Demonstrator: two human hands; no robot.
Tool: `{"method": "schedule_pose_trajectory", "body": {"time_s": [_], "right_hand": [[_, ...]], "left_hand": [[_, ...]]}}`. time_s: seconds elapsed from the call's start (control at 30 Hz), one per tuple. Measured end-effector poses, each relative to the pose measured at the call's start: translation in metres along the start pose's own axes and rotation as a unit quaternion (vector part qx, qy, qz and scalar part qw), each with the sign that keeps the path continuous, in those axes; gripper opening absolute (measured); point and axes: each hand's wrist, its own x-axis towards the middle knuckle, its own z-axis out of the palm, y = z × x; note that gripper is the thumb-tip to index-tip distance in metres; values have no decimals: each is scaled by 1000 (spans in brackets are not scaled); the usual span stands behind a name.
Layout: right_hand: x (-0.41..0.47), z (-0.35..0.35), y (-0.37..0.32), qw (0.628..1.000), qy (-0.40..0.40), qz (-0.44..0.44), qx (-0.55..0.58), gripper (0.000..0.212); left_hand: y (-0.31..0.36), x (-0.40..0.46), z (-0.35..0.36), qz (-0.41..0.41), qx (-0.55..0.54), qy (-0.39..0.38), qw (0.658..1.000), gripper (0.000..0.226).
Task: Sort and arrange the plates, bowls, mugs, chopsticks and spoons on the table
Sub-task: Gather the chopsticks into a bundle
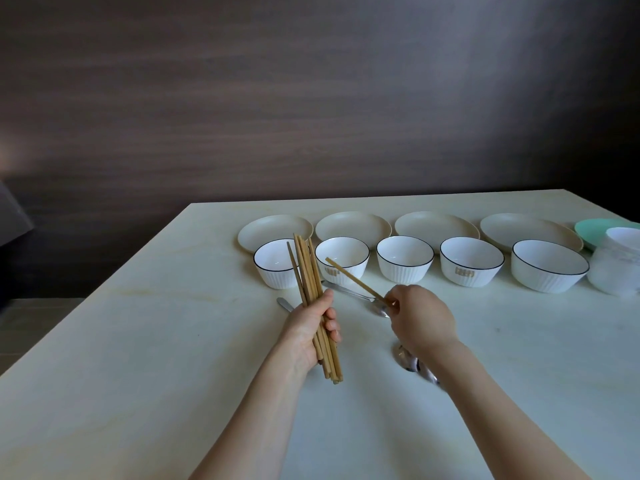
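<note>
My left hand (pixel 310 336) grips a bundle of several wooden chopsticks (pixel 307 271), held upright above the table. My right hand (pixel 420 318) pinches one end of a single chopstick (pixel 353 279) that slants up to the left. Several white ribbed bowls (pixel 404 258) stand in a row behind the hands. Behind them lies a row of cream plates (pixel 353 226). Metal spoons lie on the table: one (pixel 349 293) between my hands, a handle tip (pixel 284 303) left of my left hand, and spoon bowls (pixel 407 360) partly hidden under my right forearm.
At the far right edge a mint-green plate (pixel 590 230) lies behind a stack of white mugs or cups (pixel 616 268). The pale table (pixel 138 341) ends at a dark wood-grain wall. The table's left edge runs diagonally.
</note>
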Motion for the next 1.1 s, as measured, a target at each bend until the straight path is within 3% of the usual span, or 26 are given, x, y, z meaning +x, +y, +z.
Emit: {"method": "schedule_pose_trajectory", "body": {"time_s": [0.23, 0.33, 0.4, 0.47, 0.53, 0.63, 0.87, 1.1], "right_hand": [[-1, -14, 2, 988, 147, -4, 44, 23], [-1, -15, 1, 982, 164, -6, 92, 20], [0, -13, 1, 969, 147, 10, 198, 22], [4, -14, 0, 934, 107, 34, 338, 29], [5, -18, -2, 876, 60, 57, 475, 30], [4, -23, -4, 827, 29, 60, 558, 18], [1, -11, -11, 837, -23, 23, 547, 18], [1, 7, -11, 888, 3, 27, 460, 18]], "left_hand": [[1, -6, 3, -9, 10, -30, 999, 22], [1, -9, 4, -19, -17, -58, 998, 17], [2, -9, 3, -27, -26, -79, 996, 15], [1, -8, 2, -35, -27, -99, 994, 15], [-1, -6, 1, -41, -22, -117, 992, 15], [-5, -5, 2, -51, -7, -133, 990, 16], [-13, -3, 8, -62, 19, -160, 985, 17], [-19, -1, 14, -51, 40, -184, 981, 20]]}}
